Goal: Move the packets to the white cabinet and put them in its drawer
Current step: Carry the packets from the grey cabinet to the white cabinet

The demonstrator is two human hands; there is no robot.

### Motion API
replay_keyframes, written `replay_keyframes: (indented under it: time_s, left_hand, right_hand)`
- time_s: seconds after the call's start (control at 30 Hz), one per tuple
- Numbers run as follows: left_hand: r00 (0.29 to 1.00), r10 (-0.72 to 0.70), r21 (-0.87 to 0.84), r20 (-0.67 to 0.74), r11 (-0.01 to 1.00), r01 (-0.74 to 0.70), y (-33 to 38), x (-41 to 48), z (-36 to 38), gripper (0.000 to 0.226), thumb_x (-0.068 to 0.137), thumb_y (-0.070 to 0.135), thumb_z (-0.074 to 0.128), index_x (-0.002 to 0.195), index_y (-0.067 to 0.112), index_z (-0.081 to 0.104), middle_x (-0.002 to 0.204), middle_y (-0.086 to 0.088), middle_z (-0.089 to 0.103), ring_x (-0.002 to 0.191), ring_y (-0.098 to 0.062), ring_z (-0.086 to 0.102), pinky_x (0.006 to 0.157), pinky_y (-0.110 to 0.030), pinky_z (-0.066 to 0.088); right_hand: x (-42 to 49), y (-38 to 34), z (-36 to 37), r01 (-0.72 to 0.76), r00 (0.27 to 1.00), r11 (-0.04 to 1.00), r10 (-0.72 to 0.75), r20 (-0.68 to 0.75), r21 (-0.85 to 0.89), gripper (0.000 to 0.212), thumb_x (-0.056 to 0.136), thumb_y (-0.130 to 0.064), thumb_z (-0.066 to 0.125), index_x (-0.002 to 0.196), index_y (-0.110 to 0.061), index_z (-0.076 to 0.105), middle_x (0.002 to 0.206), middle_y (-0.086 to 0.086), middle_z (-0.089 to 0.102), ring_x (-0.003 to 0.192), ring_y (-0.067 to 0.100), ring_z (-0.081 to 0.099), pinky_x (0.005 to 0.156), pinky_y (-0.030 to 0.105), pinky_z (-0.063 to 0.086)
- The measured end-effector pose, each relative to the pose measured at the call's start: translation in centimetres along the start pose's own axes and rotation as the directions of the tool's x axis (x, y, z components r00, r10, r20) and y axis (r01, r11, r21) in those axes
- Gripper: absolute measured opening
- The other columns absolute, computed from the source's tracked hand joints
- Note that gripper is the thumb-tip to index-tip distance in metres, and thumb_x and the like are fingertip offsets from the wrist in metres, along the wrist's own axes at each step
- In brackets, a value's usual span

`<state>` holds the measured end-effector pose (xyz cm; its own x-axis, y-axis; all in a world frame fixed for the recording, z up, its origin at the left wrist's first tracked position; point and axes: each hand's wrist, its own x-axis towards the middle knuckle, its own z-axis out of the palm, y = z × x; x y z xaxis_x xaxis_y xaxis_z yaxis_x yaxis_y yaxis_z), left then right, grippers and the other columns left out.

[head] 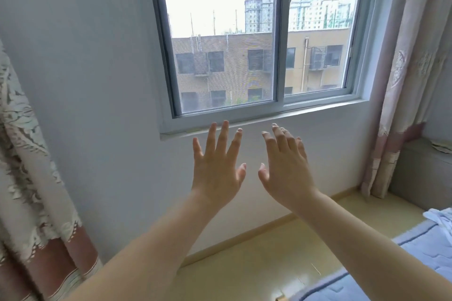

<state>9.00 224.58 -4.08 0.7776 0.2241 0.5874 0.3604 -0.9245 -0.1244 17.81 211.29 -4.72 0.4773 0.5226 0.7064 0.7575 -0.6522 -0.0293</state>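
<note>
Both your bare left hand [216,168] and bare right hand [286,168] spread empty, side by side; packets and cabinet unseen, direction unknowable.

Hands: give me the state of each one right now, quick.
Left hand: open, fingers spread, holding nothing.
Right hand: open, fingers extended, holding nothing.
</note>
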Motion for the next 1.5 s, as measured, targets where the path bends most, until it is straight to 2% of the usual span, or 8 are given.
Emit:
replay_keyframes:
  time_s: [0.17,0.4,0.53,0.67,0.8,1.13,1.37,1.5]
  left_hand:
    - [0.997,0.033,0.033,0.070,0.999,-0.036,-1.6,11.2,8.4,0.075,0.096,0.054,0.030,0.151,0.027,-0.014,0.158,-0.005,-0.023,0.145,-0.027,-0.022,0.112,-0.056,-0.011]
    - [0.983,0.171,-0.102,0.068,0.981,-0.163,-1.0,27.9,22.6,0.076,0.096,0.048,0.038,0.153,0.026,-0.007,0.159,-0.003,-0.019,0.145,-0.025,-0.022,0.112,-0.054,-0.012]
    - [0.957,0.290,-0.173,0.027,0.944,-0.281,1.2,40.5,30.6,0.075,0.097,0.047,0.037,0.153,0.025,-0.008,0.160,-0.002,-0.018,0.145,-0.026,-0.021,0.114,-0.056,-0.007]
    - [0.909,0.416,-0.259,-0.009,0.877,-0.404,5.5,52.2,36.9,0.073,0.097,0.047,0.036,0.153,0.027,-0.007,0.160,-0.001,-0.016,0.146,-0.025,-0.020,0.116,-0.056,-0.003]
    - [0.846,0.533,-0.358,-0.031,0.784,-0.507,12.8,60.2,42.4,0.074,0.096,0.049,0.038,0.153,0.027,-0.004,0.161,-0.001,-0.013,0.146,-0.025,-0.018,0.116,-0.057,-0.003]
    - [0.673,0.737,-0.455,-0.062,0.579,-0.677,36.9,71.7,54.0,0.072,0.097,0.051,0.034,0.152,0.031,-0.006,0.161,-0.001,-0.012,0.147,-0.024,-0.017,0.115,-0.056,-0.003]
    - [0.578,0.812,-0.486,-0.078,0.475,-0.733,57.6,80.5,60.2,0.070,0.095,0.053,0.035,0.153,0.029,0.004,0.162,-0.003,-0.004,0.148,-0.026,-0.010,0.114,-0.057,0.001]
    - [0.537,0.843,-0.512,-0.040,0.444,-0.735,67.5,84.6,64.2,0.071,0.095,0.058,0.030,0.153,0.031,-0.002,0.161,-0.003,-0.009,0.147,-0.026,-0.013,0.114,-0.056,0.002]
  right_hand:
    - [9.2,5.7,8.8,-0.061,0.998,0.998,0.061,0.007,-0.024,0.068,0.071,-0.021,0.074,0.132,-0.003,0.047,0.140,0.019,0.044,0.131,0.037,0.041,0.106,0.058,0.033]
    - [19.6,15.4,22.8,-0.162,0.987,0.983,0.163,0.005,-0.082,0.067,0.076,-0.020,0.069,0.136,-0.004,0.043,0.144,0.018,0.039,0.136,0.036,0.034,0.110,0.057,0.024]
    - [27.1,24.2,29.1,-0.240,0.970,0.952,0.240,-0.024,-0.192,0.060,0.081,-0.024,0.067,0.133,-0.004,0.045,0.141,0.019,0.042,0.134,0.037,0.036,0.107,0.058,0.028]
    - [33.3,33.8,32.6,-0.368,0.927,0.879,0.374,-0.043,-0.301,0.055,0.090,-0.034,0.054,0.135,-0.003,0.045,0.145,0.021,0.039,0.134,0.038,0.037,0.107,0.059,0.027]
    - [35.8,42.0,34.2,-0.471,0.862,0.777,0.506,-0.031,-0.417,0.066,0.091,-0.047,0.022,0.140,-0.008,0.042,0.150,0.017,0.034,0.137,0.036,0.034,0.107,0.059,0.027]
    - [32.8,66.1,38.3,-0.641,0.708,0.566,0.697,-0.114,-0.518,0.070,0.090,-0.052,0.024,0.141,-0.009,0.043,0.150,0.017,0.035,0.136,0.036,0.037,0.104,0.060,0.031]
    - [30.9,86.8,38.8,-0.693,0.576,0.448,0.815,-0.060,-0.565,0.075,0.087,-0.055,0.016,0.146,-0.012,0.035,0.155,0.014,0.026,0.141,0.033,0.028,0.110,0.059,0.026]
    - [30.7,97.1,39.7,-0.705,0.510,0.391,0.859,-0.040,-0.592,0.081,0.083,-0.058,0.005,0.150,-0.017,0.024,0.159,0.009,0.014,0.145,0.028,0.017,0.113,0.055,0.018]
